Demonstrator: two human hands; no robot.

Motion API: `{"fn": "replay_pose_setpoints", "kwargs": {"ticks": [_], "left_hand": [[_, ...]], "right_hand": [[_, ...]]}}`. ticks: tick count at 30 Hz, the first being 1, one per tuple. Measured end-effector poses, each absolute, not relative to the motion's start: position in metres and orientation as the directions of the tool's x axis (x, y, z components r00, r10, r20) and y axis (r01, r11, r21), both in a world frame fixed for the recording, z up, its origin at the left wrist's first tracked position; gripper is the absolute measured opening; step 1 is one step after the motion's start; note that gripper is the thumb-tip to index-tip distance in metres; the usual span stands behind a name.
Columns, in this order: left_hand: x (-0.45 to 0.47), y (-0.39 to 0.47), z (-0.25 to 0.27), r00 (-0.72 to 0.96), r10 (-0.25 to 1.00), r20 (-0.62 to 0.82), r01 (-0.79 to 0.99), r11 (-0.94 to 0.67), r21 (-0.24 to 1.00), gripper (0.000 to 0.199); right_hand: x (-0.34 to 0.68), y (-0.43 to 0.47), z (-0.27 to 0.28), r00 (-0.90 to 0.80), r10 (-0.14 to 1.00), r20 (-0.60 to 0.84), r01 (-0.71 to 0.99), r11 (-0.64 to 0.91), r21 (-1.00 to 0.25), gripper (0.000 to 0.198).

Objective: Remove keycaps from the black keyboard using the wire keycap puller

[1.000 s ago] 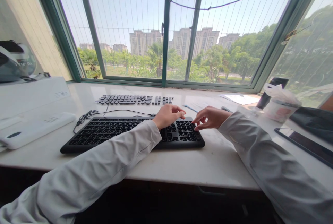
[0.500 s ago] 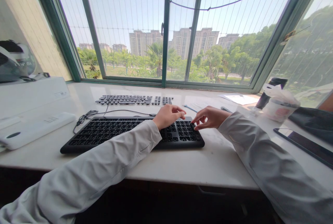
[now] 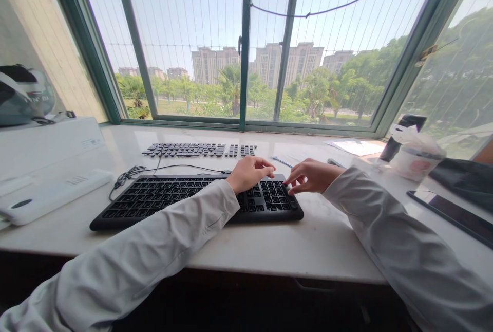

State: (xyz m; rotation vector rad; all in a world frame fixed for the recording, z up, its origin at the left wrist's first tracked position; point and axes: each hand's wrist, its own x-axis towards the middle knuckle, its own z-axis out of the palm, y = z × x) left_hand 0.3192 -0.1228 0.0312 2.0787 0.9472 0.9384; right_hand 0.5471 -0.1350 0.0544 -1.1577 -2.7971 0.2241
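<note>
A black keyboard (image 3: 154, 196) lies on the white tabletop, its keycaps off and rows of bare key sockets showing. Over its right half hovers my left hand (image 3: 248, 172), fingers curled and thumb tip close to the index finger. Whatever may be in that pinch is too small to make out. My right hand (image 3: 308, 175) is at the number pad's right edge, thumb and index finger bent together by the last column. Between those fingertips I cannot make out what is held. Behind the keyboard, loose black keycaps (image 3: 185, 149) lie in keyboard order. My left forearm covers part of the keyboard.
A cable (image 3: 129, 172) coils at the keyboard's upper left. A thin blue tool (image 3: 282, 161) lies behind my hands. At right are a phone (image 3: 454, 214), a bagged cup (image 3: 414, 160) and papers (image 3: 358, 147). A white device (image 3: 57, 196) and a helmet (image 3: 26, 93) occupy the left.
Both hands keep nearly the same place and pose. The view has shifted very slightly; the keyboard and loose keycaps look unchanged.
</note>
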Motion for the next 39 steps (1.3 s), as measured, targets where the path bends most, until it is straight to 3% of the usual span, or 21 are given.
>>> {"fn": "replay_pose_setpoints", "kwargs": {"ticks": [13, 18, 22, 25, 31, 39], "left_hand": [[0.322, -0.122, 0.028, 0.485, 0.793, 0.368, 0.389, -0.573, 0.721, 0.025], [0.323, -0.126, 0.026, 0.513, 0.752, 0.415, 0.446, -0.646, 0.620, 0.025], [0.323, -0.135, 0.025, 0.584, 0.666, 0.464, 0.533, -0.745, 0.400, 0.020], [0.323, -0.141, 0.025, 0.674, 0.565, 0.476, 0.485, -0.824, 0.291, 0.022], [0.321, -0.140, 0.024, 0.723, 0.507, 0.469, 0.454, -0.861, 0.230, 0.027], [0.320, -0.139, 0.025, 0.735, 0.503, 0.455, 0.477, -0.860, 0.180, 0.025]], "right_hand": [[0.531, -0.150, 0.061, -0.735, 0.678, 0.009, 0.678, 0.735, -0.009, 0.021], [0.535, -0.141, 0.051, -0.645, 0.763, 0.032, 0.756, 0.644, -0.113, 0.027], [0.543, -0.133, 0.046, -0.641, 0.767, 0.032, 0.744, 0.631, -0.221, 0.030], [0.544, -0.134, 0.048, -0.644, 0.765, 0.002, 0.737, 0.622, -0.264, 0.028], [0.538, -0.140, 0.055, -0.557, 0.830, -0.037, 0.799, 0.523, -0.295, 0.032], [0.540, -0.140, 0.055, -0.568, 0.823, -0.005, 0.783, 0.539, -0.309, 0.037]]}}
